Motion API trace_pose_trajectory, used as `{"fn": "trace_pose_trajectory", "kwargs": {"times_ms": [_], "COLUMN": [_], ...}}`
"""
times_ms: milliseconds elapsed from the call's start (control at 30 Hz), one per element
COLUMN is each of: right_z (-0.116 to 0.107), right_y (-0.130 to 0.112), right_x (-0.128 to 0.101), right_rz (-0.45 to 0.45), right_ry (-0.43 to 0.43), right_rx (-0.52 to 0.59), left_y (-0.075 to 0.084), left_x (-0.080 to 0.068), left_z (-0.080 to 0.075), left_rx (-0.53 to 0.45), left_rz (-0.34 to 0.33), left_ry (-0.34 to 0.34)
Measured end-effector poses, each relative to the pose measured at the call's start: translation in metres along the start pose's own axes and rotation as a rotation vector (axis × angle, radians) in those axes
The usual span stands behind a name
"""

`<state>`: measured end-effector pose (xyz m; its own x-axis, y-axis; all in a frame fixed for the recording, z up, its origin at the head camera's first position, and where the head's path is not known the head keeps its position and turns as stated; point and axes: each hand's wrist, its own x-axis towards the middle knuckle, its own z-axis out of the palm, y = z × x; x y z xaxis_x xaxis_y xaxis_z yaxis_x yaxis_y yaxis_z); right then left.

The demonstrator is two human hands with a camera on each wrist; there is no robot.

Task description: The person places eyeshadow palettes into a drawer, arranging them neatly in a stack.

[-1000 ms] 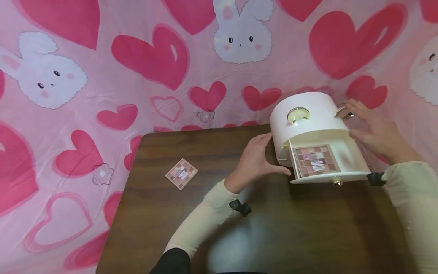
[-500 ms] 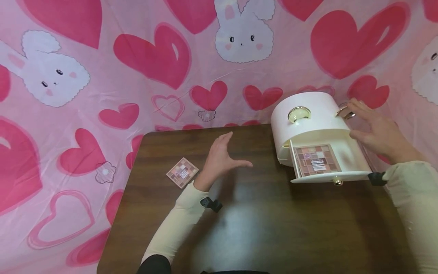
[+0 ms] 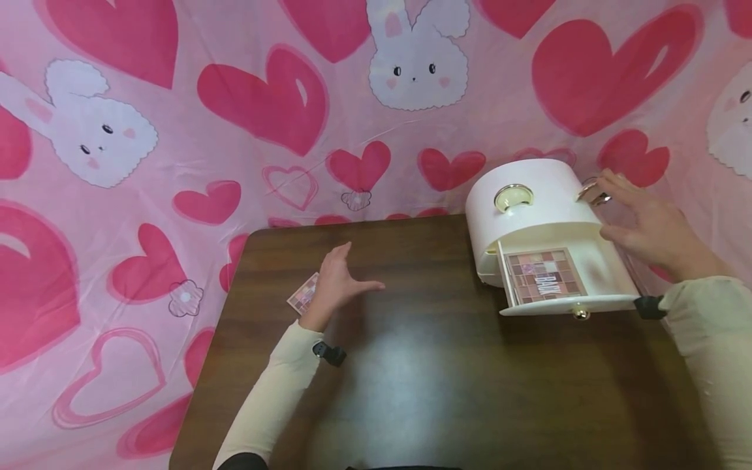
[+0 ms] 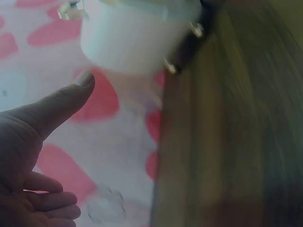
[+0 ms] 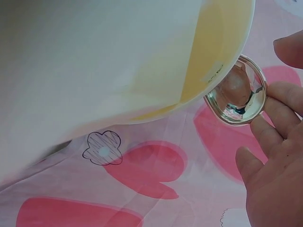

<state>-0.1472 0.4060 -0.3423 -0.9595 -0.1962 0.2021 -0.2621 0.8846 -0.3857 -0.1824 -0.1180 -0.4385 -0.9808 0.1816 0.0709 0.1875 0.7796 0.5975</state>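
Thumb and fingers spread apart, my left hand is over the left part of the table, partly covering a small eyeshadow palette. Nothing lies in its grasp; the left wrist view shows the bare thumb and fingers. A white rounded organizer box stands at the back right with its drawer pulled out. Inside the drawer rests a larger eyeshadow palette. The fingers of my right hand touch the rim of the shiny gold side ornament; the thumb stays apart from it.
Both things stand on a dark brown wooden table. A pink cloth with hearts and rabbits hangs behind it. A gold knob sticks out from the drawer front, and a gold crescent piece sits on the box top.
My left hand has moved away from the box, leftward across the table to the small palette, fingers still spread. The right hand, box and drawer have stayed in place.
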Motion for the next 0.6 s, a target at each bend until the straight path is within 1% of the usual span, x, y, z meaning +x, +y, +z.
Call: {"fn": "trace_pose_trajectory", "kwargs": {"times_ms": [100, 200, 267, 333, 467, 600], "right_z": [-0.001, 0.0, 0.0, -0.001, -0.001, 0.001], "right_y": [0.001, 0.001, 0.002, 0.002, 0.003, 0.003], "right_x": [-0.001, -0.001, 0.0, 0.0, -0.001, -0.001], "right_rz": [-0.007, -0.023, -0.032, -0.045, -0.061, -0.043], "right_ry": [0.0, 0.001, 0.004, 0.015, 0.03, 0.024], "right_rx": [0.0, -0.013, -0.016, -0.016, 0.012, 0.024], "left_y": [-0.023, -0.047, -0.06, -0.071, -0.089, -0.106], "left_x": [-0.003, -0.007, -0.01, -0.012, -0.017, -0.021], "left_z": [-0.001, -0.002, -0.002, -0.002, 0.001, 0.005], "left_rx": [0.018, 0.006, 0.002, -0.013, -0.008, 0.052], "left_rz": [-0.063, -0.138, -0.176, -0.212, -0.263, -0.289], "left_ry": [-0.005, -0.028, -0.033, -0.038, -0.037, -0.031]}}
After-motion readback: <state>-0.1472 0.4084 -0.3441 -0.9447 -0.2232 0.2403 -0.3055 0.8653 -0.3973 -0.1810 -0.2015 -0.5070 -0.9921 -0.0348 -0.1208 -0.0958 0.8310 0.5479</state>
